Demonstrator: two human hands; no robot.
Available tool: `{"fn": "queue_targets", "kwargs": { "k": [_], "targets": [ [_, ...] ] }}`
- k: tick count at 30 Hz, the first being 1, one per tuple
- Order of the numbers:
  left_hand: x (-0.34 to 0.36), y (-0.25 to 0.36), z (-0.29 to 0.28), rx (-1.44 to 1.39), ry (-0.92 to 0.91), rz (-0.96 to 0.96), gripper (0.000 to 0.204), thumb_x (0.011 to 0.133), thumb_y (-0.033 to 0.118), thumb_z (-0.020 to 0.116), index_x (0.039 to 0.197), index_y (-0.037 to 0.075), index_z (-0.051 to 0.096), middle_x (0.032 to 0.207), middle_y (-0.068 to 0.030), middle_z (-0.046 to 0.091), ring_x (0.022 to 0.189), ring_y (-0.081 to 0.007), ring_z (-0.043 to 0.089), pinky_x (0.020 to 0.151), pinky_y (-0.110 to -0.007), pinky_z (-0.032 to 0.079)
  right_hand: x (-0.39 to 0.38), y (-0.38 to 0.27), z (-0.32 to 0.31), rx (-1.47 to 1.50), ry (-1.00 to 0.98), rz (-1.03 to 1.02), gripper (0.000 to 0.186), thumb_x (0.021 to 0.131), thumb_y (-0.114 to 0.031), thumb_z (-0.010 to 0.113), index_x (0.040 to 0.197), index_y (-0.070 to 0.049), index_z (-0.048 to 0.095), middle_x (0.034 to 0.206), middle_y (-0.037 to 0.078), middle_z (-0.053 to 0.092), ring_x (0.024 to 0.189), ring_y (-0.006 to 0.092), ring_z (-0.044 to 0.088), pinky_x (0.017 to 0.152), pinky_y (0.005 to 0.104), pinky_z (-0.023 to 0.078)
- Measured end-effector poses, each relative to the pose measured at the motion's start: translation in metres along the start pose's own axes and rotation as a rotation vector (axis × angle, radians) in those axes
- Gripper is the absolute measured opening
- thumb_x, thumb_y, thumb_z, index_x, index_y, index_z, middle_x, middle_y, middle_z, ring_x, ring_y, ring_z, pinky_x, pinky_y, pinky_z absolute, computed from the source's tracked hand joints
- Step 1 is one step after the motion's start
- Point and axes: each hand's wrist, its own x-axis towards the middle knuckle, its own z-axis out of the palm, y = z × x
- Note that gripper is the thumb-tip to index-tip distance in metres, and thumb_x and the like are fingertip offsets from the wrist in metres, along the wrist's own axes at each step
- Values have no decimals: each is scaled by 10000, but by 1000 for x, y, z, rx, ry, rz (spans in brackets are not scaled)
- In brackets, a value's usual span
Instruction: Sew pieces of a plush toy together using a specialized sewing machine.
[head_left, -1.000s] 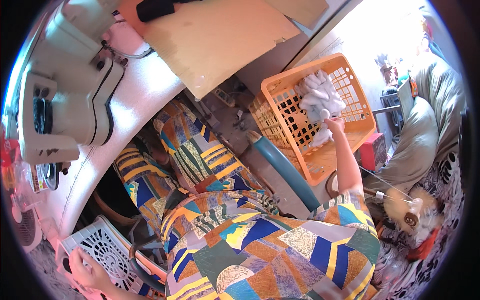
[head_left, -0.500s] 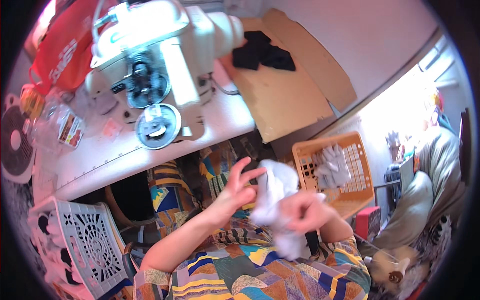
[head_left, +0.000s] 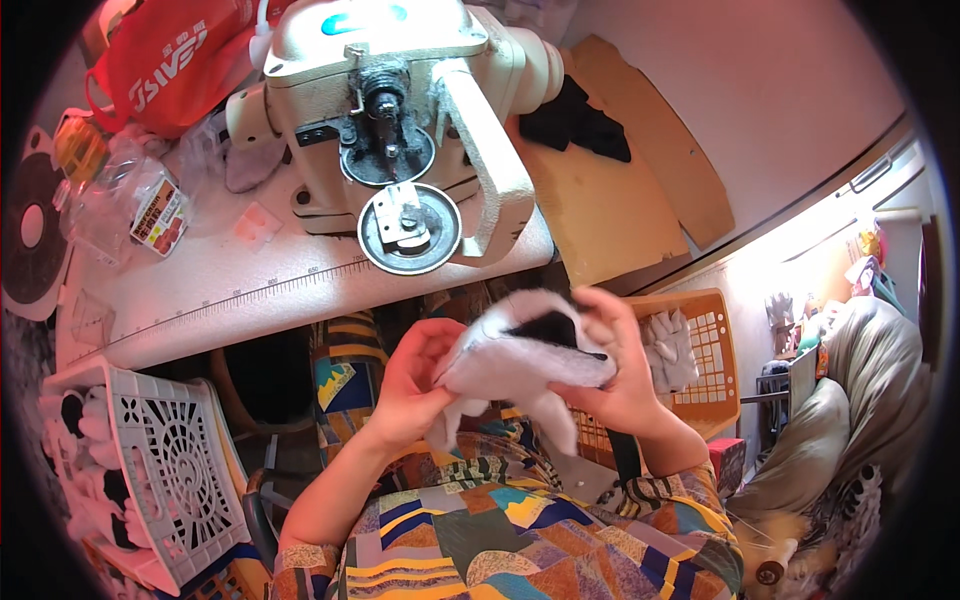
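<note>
A white fluffy plush piece [head_left: 500,368] with a black patch in its gaping upper edge is stretched between my two hands, above my lap. My left hand [head_left: 415,385] pinches its left end, thumb in front and fingers curled behind. On the other side my right hand [head_left: 622,378] grips the right end, thumb underneath and fingers over the top edge. Two soft flaps dangle below the piece. Beyond my hands, apart from them, stands a cream sewing machine [head_left: 486,135] with two round metal discs.
An orange basket [head_left: 728,345] with pale fabric pieces is at right. A white crate [head_left: 185,480] of black-and-white plush pieces stands at left. The white table [head_left: 190,305] carries a clear plastic container [head_left: 105,220]. Black cloth [head_left: 575,118] lies on cardboard [head_left: 590,215]; a red bag [head_left: 165,65] sits far left.
The plush piece has been brought up and spread, showing its black patch. My left fingers, spread before, have closed on its left end. The view has shifted a little.
</note>
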Motion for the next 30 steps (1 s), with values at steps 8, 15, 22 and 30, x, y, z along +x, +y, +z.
{"fn": "queue_targets", "kwargs": {
  "k": [8,15,22,30],
  "targets": [
    [-1,62,11,1278,-18,993,497,642,69,638,1138,67,597,1210,-146,508,1092,-325,502,936,-408,406,10,12,22,-204,-27,-220,770,758,-4,773,1377,-8,315,1061,133,592,976,209,628,849,324,502],
    [-2,98,7,1348,-109,912,453,663,284,765,1053,87,646,1132,-51,560,1007,-264,480,882,-395,363,17,7,11,-253,-142,-351,753,756,60,732,1351,-16,278,1057,163,575,944,209,620,810,299,506],
    [7,96,6,978,-86,695,200,749,45,766,904,47,639,876,-47,622,799,-193,535,731,-294,414,12,10,10,-175,-89,-304,716,760,49,745,1339,0,328,1064,162,585,959,208,634,822,308,512],
    [-19,83,-13,37,151,399,132,944,127,608,894,17,554,856,-92,632,786,-155,606,706,-264,476,11,14,4,-176,18,-335,703,747,86,720,1335,-9,347,1016,125,581,917,171,602,803,270,478]
  ]
}}
